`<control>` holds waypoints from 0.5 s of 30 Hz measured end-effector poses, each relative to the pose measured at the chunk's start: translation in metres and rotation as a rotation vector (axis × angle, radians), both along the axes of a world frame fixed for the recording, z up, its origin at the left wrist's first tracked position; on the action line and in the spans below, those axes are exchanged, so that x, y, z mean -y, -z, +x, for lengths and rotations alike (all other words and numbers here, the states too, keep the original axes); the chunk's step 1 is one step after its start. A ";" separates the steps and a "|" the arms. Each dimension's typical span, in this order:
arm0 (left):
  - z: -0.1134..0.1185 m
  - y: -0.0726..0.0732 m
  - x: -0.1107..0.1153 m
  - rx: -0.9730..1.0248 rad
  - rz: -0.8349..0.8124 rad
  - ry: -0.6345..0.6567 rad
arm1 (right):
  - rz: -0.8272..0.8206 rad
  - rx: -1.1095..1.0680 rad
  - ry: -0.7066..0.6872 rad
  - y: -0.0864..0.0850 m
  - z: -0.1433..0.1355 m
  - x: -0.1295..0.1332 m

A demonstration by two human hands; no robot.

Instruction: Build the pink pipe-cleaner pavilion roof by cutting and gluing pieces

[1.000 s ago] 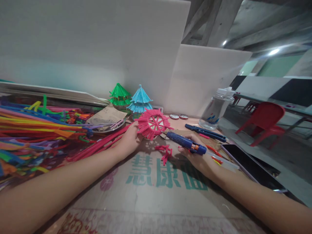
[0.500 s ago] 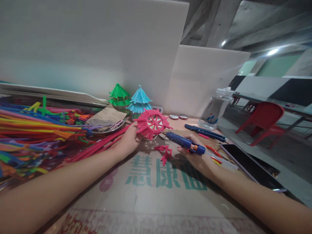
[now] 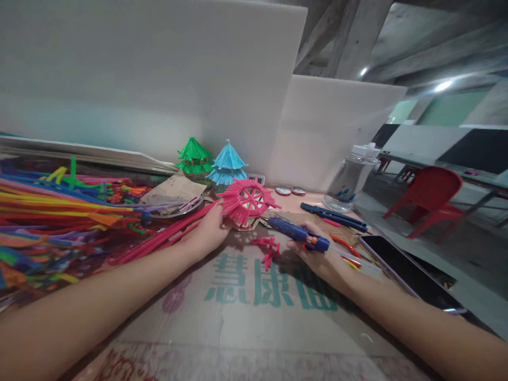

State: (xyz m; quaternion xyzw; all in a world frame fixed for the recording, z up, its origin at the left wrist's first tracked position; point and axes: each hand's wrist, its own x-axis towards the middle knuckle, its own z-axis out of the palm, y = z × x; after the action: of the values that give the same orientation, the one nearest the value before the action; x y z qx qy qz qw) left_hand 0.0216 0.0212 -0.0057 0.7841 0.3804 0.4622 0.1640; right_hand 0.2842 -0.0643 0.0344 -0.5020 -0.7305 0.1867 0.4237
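Observation:
My left hand (image 3: 215, 226) is closed on the left edge of a round pink pipe-cleaner piece (image 3: 249, 202), a spoked ring with short stems around its rim. My right hand (image 3: 311, 254) grips a blue hot glue gun (image 3: 296, 233), a clear glue stick trailing from its back end. The gun's nozzle points left, close to the lower right rim of the pink ring; I cannot tell if they touch. Below, short cut pink pieces (image 3: 270, 251) lie in a small heap on the printed cardboard (image 3: 238, 328). Long pink pipe cleaners (image 3: 159, 241) run beside my left wrist.
Bundles of coloured pipe cleaners (image 3: 59, 211) fill the left side. Behind stand a green roof-shaped model (image 3: 193, 156) and a blue one (image 3: 227, 163). At the right are a utility knife (image 3: 334, 217), orange-handled pliers (image 3: 349, 246), a phone (image 3: 405, 272) and a clear bottle (image 3: 350, 177).
The glue gun has shifted slightly left and its nozzle has dropped a little along the pink ring's rim. My left hand stays almost still on the ring.

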 end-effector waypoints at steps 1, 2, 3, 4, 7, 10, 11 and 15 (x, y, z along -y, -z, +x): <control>0.001 0.000 0.000 0.022 -0.021 0.015 | 0.006 0.011 -0.001 0.001 0.001 0.000; 0.002 0.000 0.000 0.052 -0.046 0.028 | 0.008 0.014 -0.004 0.002 0.002 0.000; 0.002 0.000 0.000 0.083 -0.077 0.039 | -0.001 0.012 -0.016 0.003 0.003 0.000; 0.003 0.000 -0.001 0.112 -0.111 0.048 | -0.017 0.004 -0.036 0.004 0.004 0.001; 0.004 0.000 -0.001 0.169 -0.207 0.049 | -0.042 -0.029 -0.111 0.003 0.007 0.004; 0.004 0.000 0.000 0.161 -0.274 0.000 | 0.050 -0.045 -0.040 -0.004 0.012 0.003; 0.003 0.001 0.000 0.135 -0.284 -0.027 | 0.085 -0.043 0.018 -0.008 0.014 0.001; 0.002 0.002 0.002 0.012 -0.276 -0.125 | 0.106 0.007 0.187 -0.021 0.024 -0.026</control>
State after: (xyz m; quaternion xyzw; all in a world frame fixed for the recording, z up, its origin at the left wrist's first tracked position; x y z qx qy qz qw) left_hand 0.0241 0.0193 -0.0082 0.7261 0.4876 0.4192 0.2435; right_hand 0.3086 -0.0387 0.0552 -0.5456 -0.6909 0.1055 0.4625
